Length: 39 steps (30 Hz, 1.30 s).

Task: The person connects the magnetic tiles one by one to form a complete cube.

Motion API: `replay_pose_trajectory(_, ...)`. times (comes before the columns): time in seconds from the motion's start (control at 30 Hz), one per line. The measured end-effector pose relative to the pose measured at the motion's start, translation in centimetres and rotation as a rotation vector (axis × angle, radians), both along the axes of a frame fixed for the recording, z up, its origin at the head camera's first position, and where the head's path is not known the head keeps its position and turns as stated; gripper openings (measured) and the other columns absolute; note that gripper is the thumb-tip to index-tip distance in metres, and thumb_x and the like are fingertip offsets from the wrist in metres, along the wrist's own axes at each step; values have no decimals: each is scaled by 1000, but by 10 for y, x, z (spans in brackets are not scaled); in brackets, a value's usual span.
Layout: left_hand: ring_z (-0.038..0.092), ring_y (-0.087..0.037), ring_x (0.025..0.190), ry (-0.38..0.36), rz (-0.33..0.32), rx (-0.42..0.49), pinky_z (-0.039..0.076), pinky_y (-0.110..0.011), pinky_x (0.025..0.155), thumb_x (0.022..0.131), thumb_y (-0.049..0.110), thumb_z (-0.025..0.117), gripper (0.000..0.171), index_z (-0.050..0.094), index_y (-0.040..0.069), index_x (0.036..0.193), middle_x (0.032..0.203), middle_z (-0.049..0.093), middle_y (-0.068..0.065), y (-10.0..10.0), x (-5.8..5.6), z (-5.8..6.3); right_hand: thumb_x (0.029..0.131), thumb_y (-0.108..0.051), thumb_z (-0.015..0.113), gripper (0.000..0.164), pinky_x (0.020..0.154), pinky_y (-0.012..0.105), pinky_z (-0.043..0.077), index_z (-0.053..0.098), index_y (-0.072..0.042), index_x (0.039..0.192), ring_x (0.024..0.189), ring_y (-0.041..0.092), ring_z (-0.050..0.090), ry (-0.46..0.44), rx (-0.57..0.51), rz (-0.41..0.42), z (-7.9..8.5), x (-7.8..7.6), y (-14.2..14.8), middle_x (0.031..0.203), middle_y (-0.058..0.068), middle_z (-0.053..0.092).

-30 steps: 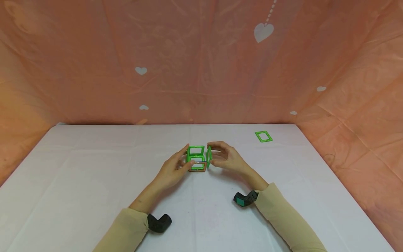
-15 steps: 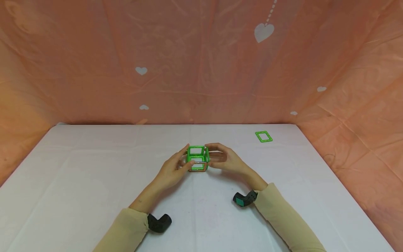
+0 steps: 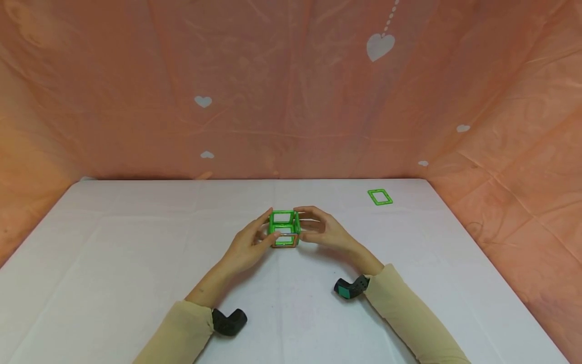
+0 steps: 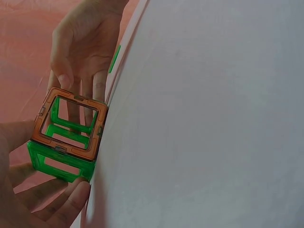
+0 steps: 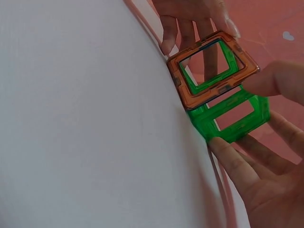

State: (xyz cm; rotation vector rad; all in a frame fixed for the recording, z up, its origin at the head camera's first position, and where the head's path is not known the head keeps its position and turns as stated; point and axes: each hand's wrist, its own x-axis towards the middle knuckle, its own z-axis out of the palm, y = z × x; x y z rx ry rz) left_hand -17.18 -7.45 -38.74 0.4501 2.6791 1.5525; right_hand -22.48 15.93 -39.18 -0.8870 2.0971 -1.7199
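Magnetic building tiles form a boxy square structure on the table, with an orange tile (image 4: pixel 71 151) at the front and green tiles (image 3: pixel 283 212) at the back and sides. My left hand (image 3: pixel 245 247) grips its left side, thumb at the front orange tile and fingers reaching round toward the back. On the right side, my right hand (image 3: pixel 329 230) holds an upright green tile (image 5: pixel 204 126) against the structure, thumb near the front and fingers spread along the far edge. In the right wrist view, the right thumb touches the orange tile's corner. The top looks uncovered.
One loose green square tile (image 3: pixel 384 203) lies flat at the table's back right. A white cloth covers the table (image 3: pixel 136 263). Orange curtains (image 3: pixel 291 91) with pale hearts hang behind it and at both sides. Black wrist cameras (image 3: pixel 229 322) sit at both cuffs.
My right hand has moved left with the green tile, closing the gap to the structure's right side; the tile now meets it. My left hand has stayed almost still.
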Motion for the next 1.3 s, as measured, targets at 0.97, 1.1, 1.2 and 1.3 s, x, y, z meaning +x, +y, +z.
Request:
replay_pose_trajectory(0.97,64,-24,97,-93,13,73,46,-28,74,92,25,65,63,36,18,148,140,49,-18,-5,-5,-2,84,-7,73,63,108,51,33,45,-6,140,132,32,46,-48,-1,-70,-2,7,-4,142,16,48)
replay_pose_trajectory(1.1,64,-26,99,-87,6,80,46,-28,73,92,24,65,63,36,17,148,139,50,-18,-5,-5,-2,84,-7,72,63,109,52,31,46,-9,141,130,30,48,-49,13,-85,-3,7,-3,140,14,51)
replay_pose_trajectory(1.2,64,-28,103,-85,4,85,47,-30,75,93,24,65,62,36,17,148,139,51,-19,-5,-5,-3,84,-9,73,63,109,52,30,45,-9,141,129,30,49,-43,24,-84,-3,7,-3,138,15,53)
replay_pose_trajectory(1.3,63,-29,106,-90,7,83,49,-34,79,93,25,64,63,35,17,148,140,50,-19,-6,-5,-2,84,-11,73,64,109,51,31,45,-8,141,129,30,48,-43,27,-69,-1,6,-3,139,16,52)
